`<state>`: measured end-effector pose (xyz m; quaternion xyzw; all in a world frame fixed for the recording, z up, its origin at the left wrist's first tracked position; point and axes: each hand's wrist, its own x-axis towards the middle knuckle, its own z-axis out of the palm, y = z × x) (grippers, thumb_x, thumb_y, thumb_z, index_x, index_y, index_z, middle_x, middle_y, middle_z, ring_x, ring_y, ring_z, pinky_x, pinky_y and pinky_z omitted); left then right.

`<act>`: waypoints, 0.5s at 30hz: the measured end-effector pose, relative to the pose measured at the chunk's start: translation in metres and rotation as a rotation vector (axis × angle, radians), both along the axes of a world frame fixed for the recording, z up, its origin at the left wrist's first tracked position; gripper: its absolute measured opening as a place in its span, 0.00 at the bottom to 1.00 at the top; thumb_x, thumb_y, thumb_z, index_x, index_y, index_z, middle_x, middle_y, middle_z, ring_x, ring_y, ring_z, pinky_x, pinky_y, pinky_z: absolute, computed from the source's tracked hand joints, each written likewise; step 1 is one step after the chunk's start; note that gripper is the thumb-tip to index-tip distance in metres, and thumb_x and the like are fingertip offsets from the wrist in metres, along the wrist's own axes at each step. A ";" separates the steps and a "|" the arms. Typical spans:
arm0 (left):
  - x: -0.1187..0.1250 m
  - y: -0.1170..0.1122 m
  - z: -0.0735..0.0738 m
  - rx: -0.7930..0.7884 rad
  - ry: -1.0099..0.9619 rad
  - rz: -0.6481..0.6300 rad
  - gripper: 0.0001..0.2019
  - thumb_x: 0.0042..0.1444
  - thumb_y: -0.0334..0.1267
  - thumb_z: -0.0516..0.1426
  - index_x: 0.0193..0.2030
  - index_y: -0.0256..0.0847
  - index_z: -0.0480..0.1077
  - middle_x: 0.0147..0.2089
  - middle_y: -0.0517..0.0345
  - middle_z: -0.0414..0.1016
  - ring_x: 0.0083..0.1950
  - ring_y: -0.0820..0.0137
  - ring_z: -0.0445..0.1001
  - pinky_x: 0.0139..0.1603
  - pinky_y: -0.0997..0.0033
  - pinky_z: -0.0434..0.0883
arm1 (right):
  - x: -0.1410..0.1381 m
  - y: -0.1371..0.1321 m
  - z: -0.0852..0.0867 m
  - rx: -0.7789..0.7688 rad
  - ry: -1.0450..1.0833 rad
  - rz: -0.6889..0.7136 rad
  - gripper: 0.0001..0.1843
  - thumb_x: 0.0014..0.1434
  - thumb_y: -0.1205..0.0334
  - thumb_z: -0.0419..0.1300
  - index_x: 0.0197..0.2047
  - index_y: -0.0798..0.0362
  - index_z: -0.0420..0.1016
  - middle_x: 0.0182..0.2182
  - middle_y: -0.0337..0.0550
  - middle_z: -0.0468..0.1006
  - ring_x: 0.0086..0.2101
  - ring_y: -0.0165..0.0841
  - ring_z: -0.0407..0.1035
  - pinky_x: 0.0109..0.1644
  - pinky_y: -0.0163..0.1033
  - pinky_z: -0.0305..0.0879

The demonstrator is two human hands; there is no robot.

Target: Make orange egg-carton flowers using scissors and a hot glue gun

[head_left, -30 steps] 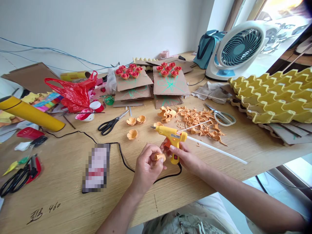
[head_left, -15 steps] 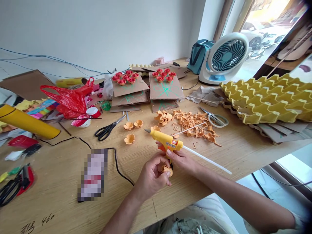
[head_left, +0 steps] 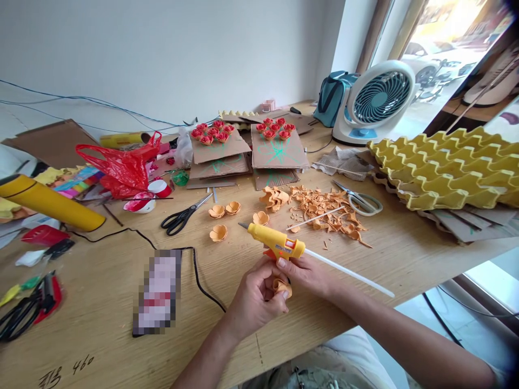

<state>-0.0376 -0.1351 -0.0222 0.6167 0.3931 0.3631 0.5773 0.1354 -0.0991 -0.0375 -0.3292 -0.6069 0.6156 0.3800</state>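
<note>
My left hand [head_left: 259, 294] pinches a small orange cardboard flower [head_left: 281, 287] just below the glue gun. My right hand [head_left: 310, 275] is wrapped round the handle of a yellow hot glue gun [head_left: 275, 239], whose nozzle points left and whose small light glows red. A long white glue stick [head_left: 351, 271] sticks out of its back. Beyond the nozzle lie a loose orange flower [head_left: 260, 218] and several more, one of them an orange flower [head_left: 218, 233] to the left. A nested stack of orange cups [head_left: 274, 199] rests beside orange scraps [head_left: 324, 210].
Black scissors [head_left: 184, 216] lie left of the flowers, white-handled scissors [head_left: 360, 201] right of the scraps. Red flowers [head_left: 212, 131] sit on cardboard [head_left: 219, 154] at the back. Yellow egg trays [head_left: 450, 167] and a fan [head_left: 377, 102] stand right. A black cord [head_left: 197, 275] crosses the table.
The view has shifted slightly, so the table things sit a little further right and lower. Both hands keep their holds; the orange flower is turned slightly in my left fingers.
</note>
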 end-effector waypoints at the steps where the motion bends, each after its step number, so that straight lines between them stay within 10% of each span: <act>1: -0.001 0.001 0.001 -0.001 -0.007 0.013 0.08 0.51 0.24 0.57 0.36 0.40 0.68 0.37 0.61 0.66 0.29 0.78 0.70 0.25 0.75 0.80 | 0.001 0.000 0.004 0.016 0.024 -0.012 0.28 0.64 0.36 0.58 0.53 0.50 0.76 0.48 0.48 0.79 0.51 0.44 0.73 0.58 0.50 0.71; 6: -0.009 0.007 0.011 0.041 -0.026 0.147 0.05 0.51 0.27 0.58 0.34 0.39 0.67 0.39 0.60 0.65 0.28 0.79 0.69 0.24 0.76 0.79 | 0.008 0.000 0.019 0.170 0.277 -0.259 0.24 0.63 0.46 0.66 0.59 0.41 0.69 0.50 0.41 0.74 0.51 0.37 0.70 0.56 0.41 0.69; 15: -0.015 0.009 0.016 0.180 0.067 0.215 0.07 0.50 0.25 0.59 0.34 0.39 0.68 0.40 0.58 0.68 0.31 0.77 0.72 0.26 0.79 0.75 | 0.021 0.000 0.012 0.171 0.395 -0.396 0.04 0.63 0.61 0.69 0.40 0.46 0.78 0.33 0.37 0.80 0.35 0.29 0.75 0.40 0.32 0.71</act>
